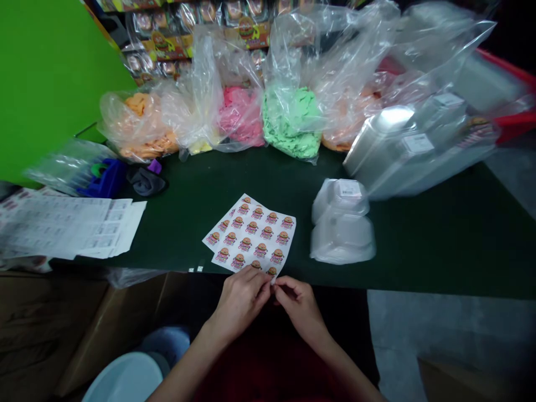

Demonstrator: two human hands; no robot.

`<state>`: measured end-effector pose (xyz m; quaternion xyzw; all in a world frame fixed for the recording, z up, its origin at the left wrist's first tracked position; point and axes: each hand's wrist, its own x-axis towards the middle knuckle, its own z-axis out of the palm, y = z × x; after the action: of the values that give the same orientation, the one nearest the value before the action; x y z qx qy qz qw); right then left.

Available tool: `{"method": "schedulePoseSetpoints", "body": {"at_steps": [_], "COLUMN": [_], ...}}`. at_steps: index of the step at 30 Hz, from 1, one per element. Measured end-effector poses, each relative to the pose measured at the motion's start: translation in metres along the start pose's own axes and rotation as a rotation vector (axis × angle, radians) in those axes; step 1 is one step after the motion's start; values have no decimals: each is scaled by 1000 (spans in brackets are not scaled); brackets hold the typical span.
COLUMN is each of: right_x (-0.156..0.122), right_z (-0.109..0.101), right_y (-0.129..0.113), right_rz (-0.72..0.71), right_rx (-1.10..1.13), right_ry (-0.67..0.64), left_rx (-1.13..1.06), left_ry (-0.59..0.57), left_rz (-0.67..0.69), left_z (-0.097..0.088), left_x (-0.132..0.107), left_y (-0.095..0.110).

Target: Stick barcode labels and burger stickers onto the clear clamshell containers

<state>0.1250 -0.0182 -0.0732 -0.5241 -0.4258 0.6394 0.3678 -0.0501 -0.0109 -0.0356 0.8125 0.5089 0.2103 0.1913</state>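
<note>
Fingertips of left hand (240, 298) and right hand (299, 304) pinch the sticker sheet (251, 234) at its near edge; nearly every sticker remains, clamshell box (343, 223) unlabelled

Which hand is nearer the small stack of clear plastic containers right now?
Right. The right hand is at the sticker sheet's near edge, below-left of the container stack; the left hand sits farther left, fingertips meeting the right's.

Dark green table (439, 245) against a bright green wall (46, 84). Shelves (188, 33) of boxed goods stand behind it. Grey floor (456, 335) lies at right, cardboard boxes (50, 329) at lower left. Lighting dim.
</note>
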Motion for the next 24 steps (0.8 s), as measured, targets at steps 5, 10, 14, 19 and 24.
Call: {"method": "schedulePoseSetpoints", "body": {"at_steps": [5, 10, 14, 19, 24], "right_x": [0, 3, 0, -15, -14], "right_z": [1, 4, 0, -10, -6], "right_y": [-3, -3, -5, -35, -56], "right_rz": [58, 129, 114, -83, -68], "right_rx": [80, 159, 123, -28, 179], "right_ry": [10, 27, 76, 209, 61], "left_rx": [-91, -245, -232, 13, 47], "left_ry": [52, 195, 405, 571, 430], "left_rz": [-135, -332, -482, -247, -31], "left_z": [0, -4, -15, -24, -4], "left_x": [2, 1, 0, 0, -4], "left_y": [-2, -8, -13, 17, 55]}}
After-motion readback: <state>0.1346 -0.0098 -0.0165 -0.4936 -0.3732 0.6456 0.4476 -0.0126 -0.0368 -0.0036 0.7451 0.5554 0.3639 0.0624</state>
